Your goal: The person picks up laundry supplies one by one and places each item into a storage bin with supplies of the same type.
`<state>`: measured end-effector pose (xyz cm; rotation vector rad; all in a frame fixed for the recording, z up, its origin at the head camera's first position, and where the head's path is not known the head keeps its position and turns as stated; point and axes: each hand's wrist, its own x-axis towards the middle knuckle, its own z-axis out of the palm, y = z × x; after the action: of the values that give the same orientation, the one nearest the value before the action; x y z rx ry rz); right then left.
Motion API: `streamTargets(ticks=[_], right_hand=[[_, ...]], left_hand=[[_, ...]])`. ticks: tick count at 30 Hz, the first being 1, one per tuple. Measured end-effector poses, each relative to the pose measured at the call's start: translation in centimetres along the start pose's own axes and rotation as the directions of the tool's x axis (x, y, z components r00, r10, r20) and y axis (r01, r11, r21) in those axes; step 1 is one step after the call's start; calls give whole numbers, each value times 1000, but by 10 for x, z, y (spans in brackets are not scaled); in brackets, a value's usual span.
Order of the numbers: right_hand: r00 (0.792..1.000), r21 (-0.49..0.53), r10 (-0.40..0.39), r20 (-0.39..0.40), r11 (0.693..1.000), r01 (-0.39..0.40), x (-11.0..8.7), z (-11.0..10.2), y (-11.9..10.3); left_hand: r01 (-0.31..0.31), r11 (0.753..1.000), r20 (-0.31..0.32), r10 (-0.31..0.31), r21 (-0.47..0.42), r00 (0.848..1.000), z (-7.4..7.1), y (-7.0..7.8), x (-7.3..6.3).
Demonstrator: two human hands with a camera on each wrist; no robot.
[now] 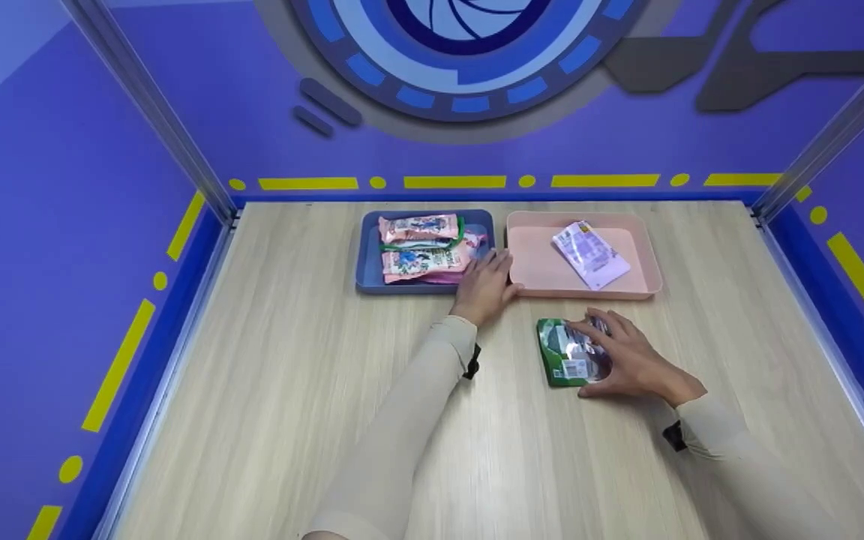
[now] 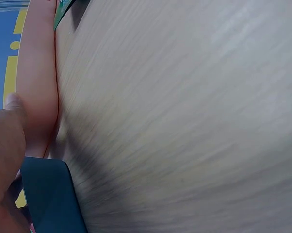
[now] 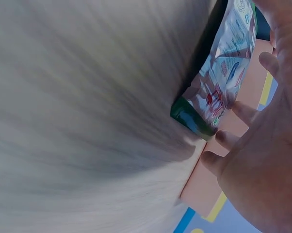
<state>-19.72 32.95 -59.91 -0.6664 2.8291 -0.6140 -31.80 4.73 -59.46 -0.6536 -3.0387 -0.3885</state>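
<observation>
My right hand spans a green packet with a clear, printed face, which lies in front of the pink tray. The thumb is at its near edge and the fingers reach over its top and far edge. In the right wrist view, fingertips meet the side of the packet. Where the two trays adjoin, my left hand rests on their rims, its fingers over the right end of the blue tray and its thumb at the pink tray's wall.
Several pink snack packets and a green-edged one lie in the blue tray. A pale purple packet lies slantwise in the pink tray. Both trays stand near the back of the wooden table, which blue-purple panels enclose.
</observation>
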Motion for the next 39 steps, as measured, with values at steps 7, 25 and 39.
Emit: streamTargets(ticks=[7, 25, 39], right_hand=[[1000, 0, -2, 7, 1000, 2, 0, 0, 2], [1000, -24, -7, -1, 1000, 7, 0, -1, 5], [999, -13, 17, 29, 1000, -16, 1, -4, 4]], left_hand=[[1, 1000, 3, -1, -9, 1000, -1, 1, -1], [1, 1000, 6, -1, 17, 1000, -1, 0, 0], [-1, 1000, 4, 1, 15, 1000, 0, 0, 1]])
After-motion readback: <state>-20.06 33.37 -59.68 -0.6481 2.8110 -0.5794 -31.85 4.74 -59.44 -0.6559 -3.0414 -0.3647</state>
